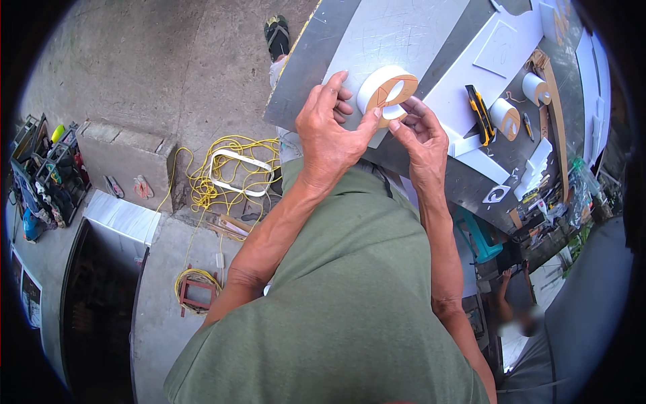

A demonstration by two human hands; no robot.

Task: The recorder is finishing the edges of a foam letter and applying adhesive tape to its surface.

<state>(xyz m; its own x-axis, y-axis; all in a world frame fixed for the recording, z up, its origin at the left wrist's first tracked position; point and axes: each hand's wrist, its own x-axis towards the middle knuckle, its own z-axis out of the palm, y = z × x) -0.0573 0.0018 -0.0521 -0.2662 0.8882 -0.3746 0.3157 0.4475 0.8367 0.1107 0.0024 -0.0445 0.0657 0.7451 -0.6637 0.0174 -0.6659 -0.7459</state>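
A ring-like piece (385,94) with a tall white side wall and a brown face marked with red lines is between my hands, over a pale sheet (387,40) on the worktable. My left hand (331,128) has its thumb against the lower left of the ring, while its other fingers spread apart to the left of it. At the ring's lower right, my right hand (422,135) pinches the edge between thumb and curled fingers. Right of this hand lies a yellow and black utility knife (480,114), next to a similar white-walled, brown-faced piece (505,120).
Another such piece (536,89), white offcuts (535,168) and small tools lie on the table's right side. A teal stool (481,239) stands beneath. Tangled yellow cable (232,165) lies on the floor at left. Another person's sandalled foot (276,37) is beyond the table edge.
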